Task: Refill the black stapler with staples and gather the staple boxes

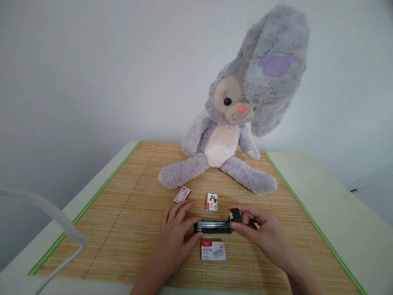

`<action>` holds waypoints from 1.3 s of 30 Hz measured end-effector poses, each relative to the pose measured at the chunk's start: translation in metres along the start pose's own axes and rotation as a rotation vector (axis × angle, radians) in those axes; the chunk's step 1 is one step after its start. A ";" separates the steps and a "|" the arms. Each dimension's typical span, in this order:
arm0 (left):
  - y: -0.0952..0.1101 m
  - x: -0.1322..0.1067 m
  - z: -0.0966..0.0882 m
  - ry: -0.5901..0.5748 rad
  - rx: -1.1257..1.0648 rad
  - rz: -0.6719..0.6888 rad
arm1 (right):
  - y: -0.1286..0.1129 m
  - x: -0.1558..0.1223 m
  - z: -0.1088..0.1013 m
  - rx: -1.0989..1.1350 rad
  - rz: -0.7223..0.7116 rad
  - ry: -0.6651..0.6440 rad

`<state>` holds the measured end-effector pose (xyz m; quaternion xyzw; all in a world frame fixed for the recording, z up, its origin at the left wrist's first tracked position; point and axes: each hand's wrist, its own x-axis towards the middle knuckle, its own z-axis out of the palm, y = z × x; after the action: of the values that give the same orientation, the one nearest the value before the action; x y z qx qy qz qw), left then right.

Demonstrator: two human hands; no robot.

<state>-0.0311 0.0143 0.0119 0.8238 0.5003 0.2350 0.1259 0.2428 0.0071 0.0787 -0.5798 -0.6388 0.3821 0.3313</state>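
Observation:
A black stapler [214,230] lies across the bamboo mat, its metal staple channel exposed and its top part raised at the right end. My left hand [175,234] has thumb and index finger closed about the stapler's left end, its other fingers spread forward. With thumb and fingers my right hand [260,227] pinches the raised top part. In front of the stapler is a white and red staple box [213,250]. Behind it stands a small white box [212,202] with a dark picture. Another small red and white box [182,194] lies just beyond my left fingertips.
A large grey plush rabbit [222,145] sits at the back of the bamboo mat [123,229], legs spread towards the boxes. The mat has green edges and covers much of a pale table [344,192]. A white cable-like bar [61,221] curves through the left foreground.

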 end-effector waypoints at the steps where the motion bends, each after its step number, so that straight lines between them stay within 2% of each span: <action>1: 0.001 0.000 0.000 -0.003 -0.003 0.001 | -0.006 0.004 0.007 -0.014 -0.002 -0.043; 4: 0.003 -0.001 -0.002 -0.022 -0.001 0.011 | -0.020 0.012 0.026 -0.022 -0.005 -0.177; 8: 0.005 -0.001 -0.002 -0.024 -0.001 0.007 | -0.030 0.019 0.043 -0.084 -0.023 -0.262; 14: 0.004 0.000 -0.003 -0.040 -0.009 0.001 | -0.039 0.024 0.061 -0.369 -0.071 -0.257; 16: 0.003 0.000 -0.003 -0.039 -0.010 0.003 | -0.038 0.023 0.064 -0.395 -0.069 -0.242; 19: 0.002 -0.003 -0.001 -0.007 -0.004 0.017 | -0.031 0.020 0.059 -0.378 -0.037 -0.205; 22: -0.004 -0.006 0.001 0.082 0.012 -0.010 | -0.017 0.013 0.047 -0.377 -0.008 -0.169; 27: -0.022 -0.006 0.006 0.256 0.031 -0.200 | 0.016 -0.001 0.025 -0.392 -0.001 -0.054; 30: -0.028 -0.002 0.009 0.245 -0.009 -0.242 | 0.036 -0.009 0.016 -0.421 0.015 0.031; 33: -0.029 0.002 0.011 0.211 -0.005 -0.218 | 0.051 -0.014 0.010 -0.427 0.022 0.086; 39: -0.027 0.001 0.015 0.186 0.072 -0.148 | 0.062 -0.017 0.007 -0.417 0.011 0.163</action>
<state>-0.0434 0.0281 -0.0129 0.7632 0.5774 0.2825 0.0661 0.2684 -0.0083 0.0217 -0.6683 -0.6718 0.1952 0.2527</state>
